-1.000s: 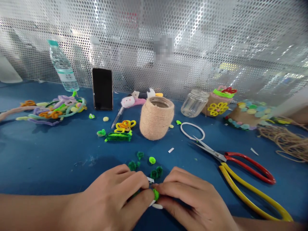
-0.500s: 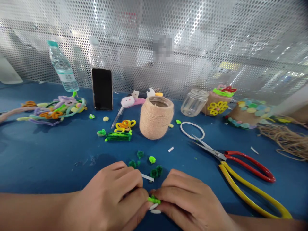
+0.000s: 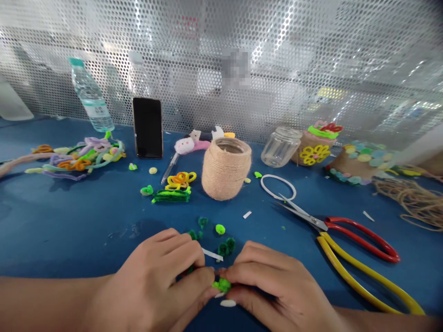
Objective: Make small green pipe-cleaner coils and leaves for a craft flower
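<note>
Between the fingertips of both hands is a small bright green fuzzy piece (image 3: 224, 285) that looks like curled pipe cleaner. My left hand (image 3: 166, 276) pinches its left side, with the fingers bent. My right hand (image 3: 277, 281) closes on it from the right with thumb and forefinger. Just beyond the fingers lie dark green fuzzy curls (image 3: 226, 247), a bright green curl (image 3: 220, 229) and a white strip (image 3: 212, 253). Further back a twine-wrapped jar (image 3: 225, 173) stands upright, its mouth uncovered.
Scissors (image 3: 320, 224) with red and yellow handles lie at right, blades near a white ring (image 3: 278, 186). Behind stand a glass jar (image 3: 281, 147), a phone (image 3: 148, 128) and a water bottle (image 3: 92, 99). Colourful pipe cleaners (image 3: 81, 157) lie at left, loose twine (image 3: 411, 198) at right.
The bright green piece has turned between my fingertips and shows a rounder, curled side. Both hands stay nearly in place.
</note>
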Motion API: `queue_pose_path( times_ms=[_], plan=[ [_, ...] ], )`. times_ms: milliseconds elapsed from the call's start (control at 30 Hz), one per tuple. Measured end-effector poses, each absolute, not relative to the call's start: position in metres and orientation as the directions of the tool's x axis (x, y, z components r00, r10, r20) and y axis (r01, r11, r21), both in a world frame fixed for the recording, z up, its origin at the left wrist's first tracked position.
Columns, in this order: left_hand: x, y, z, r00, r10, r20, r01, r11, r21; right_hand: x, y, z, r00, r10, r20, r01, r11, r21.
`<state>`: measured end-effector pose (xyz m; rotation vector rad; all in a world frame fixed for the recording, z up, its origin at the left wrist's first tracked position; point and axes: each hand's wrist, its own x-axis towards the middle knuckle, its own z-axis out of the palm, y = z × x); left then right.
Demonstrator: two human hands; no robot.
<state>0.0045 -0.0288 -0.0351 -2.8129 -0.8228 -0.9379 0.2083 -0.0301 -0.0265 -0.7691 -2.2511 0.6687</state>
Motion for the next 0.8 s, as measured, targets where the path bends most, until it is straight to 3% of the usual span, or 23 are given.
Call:
queue_pose_path(
  times_ms=[433, 633, 800],
  plan=[
    [0.003, -0.0282, -0.0384, 0.697, 0.442, 0.565, 0.506, -0.861, 0.05, 0.2064, -0.0314, -0.0323, -0.651, 0.655, 0.385, 0.369, 0.715, -0.593],
    [0.0035, -0.0237, -0.0361, 0.661, 0.451, 0.6, 0.496, -0.863, 0.102, 0.2067, -0.0299, -0.0252, -0.543, 0.762, 0.353, 0.38, 0.597, -0.706],
    [0.0036, -0.0237, -0.0349, 0.666, 0.449, 0.596, 0.501, -0.861, 0.089, 0.2083, -0.0292, -0.0239, -0.544, 0.778, 0.315, 0.386, 0.566, -0.729]
  ],
)
